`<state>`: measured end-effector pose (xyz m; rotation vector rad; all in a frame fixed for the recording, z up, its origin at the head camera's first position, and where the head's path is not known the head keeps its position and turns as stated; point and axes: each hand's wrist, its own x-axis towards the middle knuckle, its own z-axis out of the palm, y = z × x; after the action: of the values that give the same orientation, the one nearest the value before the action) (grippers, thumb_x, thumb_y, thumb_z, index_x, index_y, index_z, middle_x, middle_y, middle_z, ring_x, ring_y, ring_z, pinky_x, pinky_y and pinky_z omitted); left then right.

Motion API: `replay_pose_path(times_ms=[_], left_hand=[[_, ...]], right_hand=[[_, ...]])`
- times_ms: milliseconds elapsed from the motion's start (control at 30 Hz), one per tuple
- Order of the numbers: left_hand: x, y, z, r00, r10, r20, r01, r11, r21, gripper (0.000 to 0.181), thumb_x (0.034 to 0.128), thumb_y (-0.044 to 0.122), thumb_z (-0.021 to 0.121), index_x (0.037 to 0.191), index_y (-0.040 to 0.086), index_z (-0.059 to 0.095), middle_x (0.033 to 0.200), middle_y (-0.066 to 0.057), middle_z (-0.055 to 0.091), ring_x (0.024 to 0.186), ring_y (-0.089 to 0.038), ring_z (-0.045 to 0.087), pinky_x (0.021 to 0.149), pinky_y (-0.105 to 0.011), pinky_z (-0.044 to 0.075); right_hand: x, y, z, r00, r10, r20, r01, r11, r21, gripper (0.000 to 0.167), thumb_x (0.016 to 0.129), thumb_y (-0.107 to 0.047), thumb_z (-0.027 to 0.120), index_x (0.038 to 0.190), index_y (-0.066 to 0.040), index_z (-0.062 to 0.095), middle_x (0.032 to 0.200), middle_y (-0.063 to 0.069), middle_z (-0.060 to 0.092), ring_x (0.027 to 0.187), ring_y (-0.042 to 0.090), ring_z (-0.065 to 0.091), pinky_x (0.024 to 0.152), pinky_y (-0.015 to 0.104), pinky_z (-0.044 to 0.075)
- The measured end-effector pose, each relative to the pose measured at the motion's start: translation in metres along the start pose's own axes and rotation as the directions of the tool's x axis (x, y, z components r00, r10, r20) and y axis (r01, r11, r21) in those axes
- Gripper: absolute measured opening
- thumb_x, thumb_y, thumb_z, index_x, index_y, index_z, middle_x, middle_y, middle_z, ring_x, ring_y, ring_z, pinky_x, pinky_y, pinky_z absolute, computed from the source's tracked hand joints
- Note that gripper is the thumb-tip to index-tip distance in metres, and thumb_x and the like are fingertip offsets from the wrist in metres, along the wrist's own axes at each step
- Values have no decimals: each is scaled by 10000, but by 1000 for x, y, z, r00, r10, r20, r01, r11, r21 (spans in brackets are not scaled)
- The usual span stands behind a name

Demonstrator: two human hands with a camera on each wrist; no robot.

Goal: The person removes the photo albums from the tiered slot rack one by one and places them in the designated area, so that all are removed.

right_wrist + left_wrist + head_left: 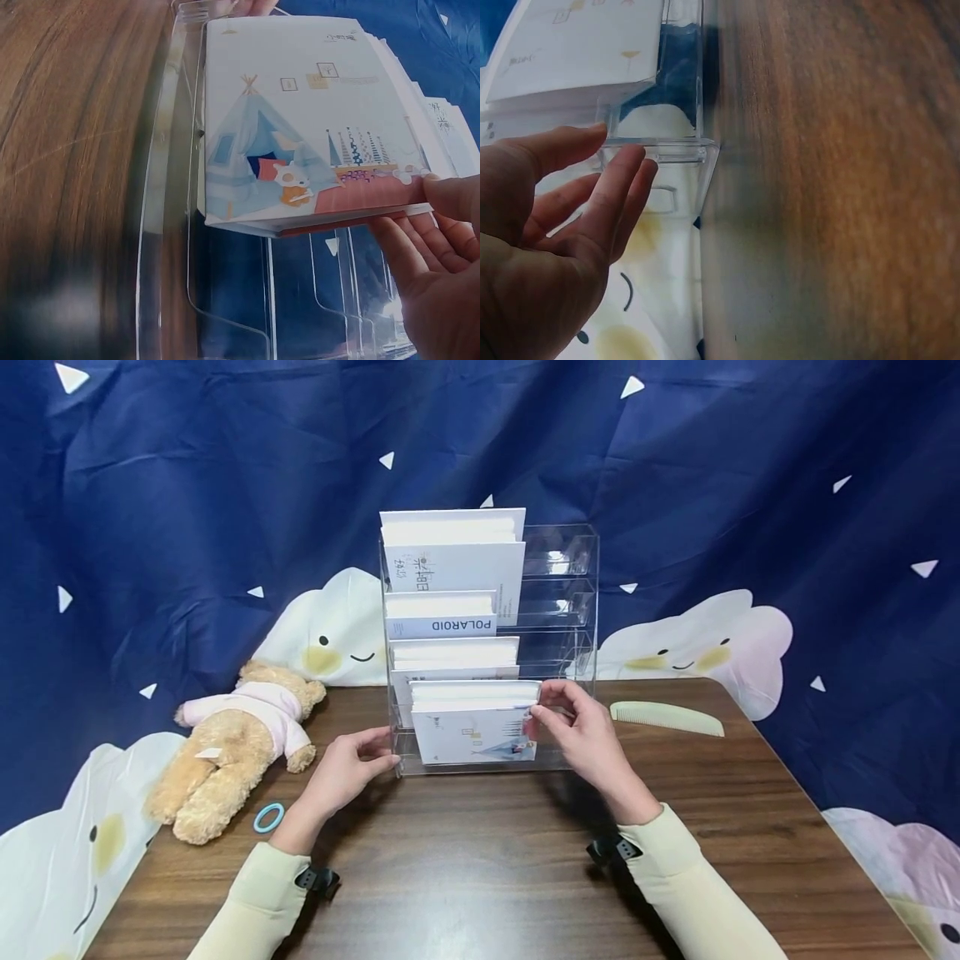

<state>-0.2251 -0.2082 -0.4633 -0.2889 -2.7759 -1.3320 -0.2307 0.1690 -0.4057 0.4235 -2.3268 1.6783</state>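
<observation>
A clear acrylic tiered rack (558, 647) stands on the table with white books in its tiers. In the lowest tier leans a white book (472, 739) with a tent drawing on its cover. My right hand (592, 735) pinches this book at its right edge, thumb on the cover and fingers behind, as the right wrist view shows. At the rack's lower left corner is my left hand (341, 777). Its fingers (622, 176) are extended and rest against the rack's side (667, 142), with no book in them.
Higher tiers hold a book marked POLAROID (442, 627) and a taller white book (457, 564). On the left lie a teddy bear (232, 739) and a blue ring (268, 817). A pale green comb (667, 717) lies right of the rack. A blue curtain (225, 460) hangs behind.
</observation>
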Motion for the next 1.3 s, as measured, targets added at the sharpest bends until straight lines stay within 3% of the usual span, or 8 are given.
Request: replay_pose_path(times_ms=[167, 667, 933, 1100, 1300], left_hand=[[0, -2, 1, 1000, 11, -4, -11, 1000, -2, 511, 1000, 163, 854, 1451, -31, 713, 1261, -191, 837, 1108, -301, 832, 927, -237, 604], [-1, 1, 0, 1000, 12, 0, -12, 1000, -19, 505, 1002, 151, 853, 1442, -53, 710, 1262, -203, 833, 1111, -316, 829, 904, -218, 599], [-1, -1, 0, 1000, 11, -4, -11, 999, -36, 508, 1001, 158, 856, 1443, -47, 712, 1261, -200, 834, 1108, -307, 830, 886, -191, 590], [-1, -2, 1, 1000, 11, -14, -11, 1000, -21, 515, 999, 144, 856, 1455, -43, 705, 1250, -199, 837, 1110, -303, 832, 900, -192, 598], [-1, -1, 2, 1000, 4, -12, -4, 1000, -8, 525, 1003, 150, 851, 1468, -38, 697, 1247, -192, 840, 1111, -300, 829, 907, -226, 609]], right_hand=[[-3, 0, -5, 1000, 4, -23, -4, 1000, -30, 249, 1052, -64, 781, 1275, 19, 710, 1177, 241, 779, 992, -37, 699, 872, 77, 572], [-17, -7, -21, 999, 17, -43, -18, 1000, -23, 248, 1061, -63, 769, 1286, 18, 705, 1180, 251, 781, 1007, -12, 735, 896, 90, 586], [-31, -3, -38, 998, 17, -59, -20, 999, -38, 225, 1075, -61, 750, 1268, 34, 686, 1094, 241, 786, 947, -9, 749, 877, 110, 603], [-38, -6, -51, 995, 22, -95, -28, 998, -64, 236, 1073, -61, 752, 1278, 39, 689, 1113, 196, 779, 986, -24, 735, 900, 95, 587], [-48, -8, -71, 990, 14, -143, -29, 994, -104, 257, 1054, -46, 774, 1286, 42, 705, 1140, 12, 752, 1062, -85, 690, 941, 51, 562]])
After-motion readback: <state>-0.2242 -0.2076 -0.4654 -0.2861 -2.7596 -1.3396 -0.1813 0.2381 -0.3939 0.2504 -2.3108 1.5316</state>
